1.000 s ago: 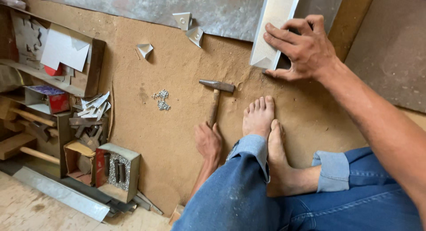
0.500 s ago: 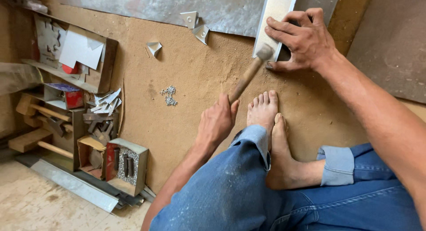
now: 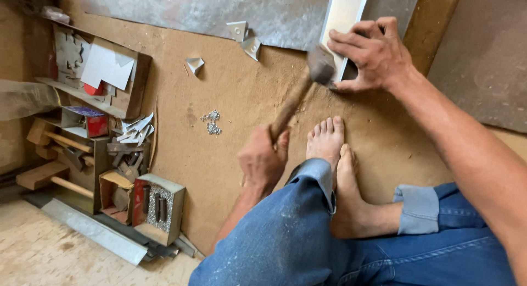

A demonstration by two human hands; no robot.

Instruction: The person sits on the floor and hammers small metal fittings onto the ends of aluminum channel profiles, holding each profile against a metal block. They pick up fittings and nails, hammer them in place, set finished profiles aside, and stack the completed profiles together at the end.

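Observation:
My left hand (image 3: 264, 157) grips the wooden handle of a hammer (image 3: 301, 93). Its metal head is raised and blurred, just beside the lower end of a long pale metal strip (image 3: 345, 17). My right hand (image 3: 371, 54) presses flat on that strip's lower end, fingers spread over it, on the brown fibreboard (image 3: 219, 93). My bare feet (image 3: 335, 159) rest on the board just below the strip, with rolled blue jeans behind them.
A small heap of silvery rivets (image 3: 211, 121) lies on the board left of the hammer. Bent metal corner pieces (image 3: 246, 37) lie near a grey metal sheet (image 3: 192, 11). Open boxes of tools and scraps (image 3: 110, 132) crowd the left side, with a wooden mallet (image 3: 49, 179).
My left hand picked the hammer up off the board and swung its head up to the strip's lower end. My right hand stayed pressed on the strip.

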